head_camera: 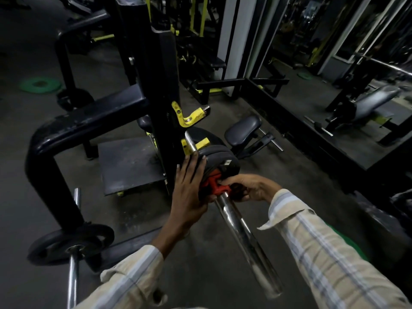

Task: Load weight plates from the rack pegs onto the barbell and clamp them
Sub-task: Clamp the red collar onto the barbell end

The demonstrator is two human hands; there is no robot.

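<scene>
Clamping the plates.
My left hand (pixel 189 188) lies flat, fingers spread, against the weight plates (pixel 219 158); my right hand (pixel 249 188) seemingly grips the red collar (pixel 215 185) on the barbell (pixel 243 237).

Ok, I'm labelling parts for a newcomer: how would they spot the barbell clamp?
Find the chrome barbell sleeve running toward the camera. Follow it up to the black plates; the clamp sits against them, between the left hand and right hand. It's the only red thing.

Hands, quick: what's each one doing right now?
Left hand: open, palm flat against the plates.
Right hand: closed on the red clamp on the bar.
</scene>
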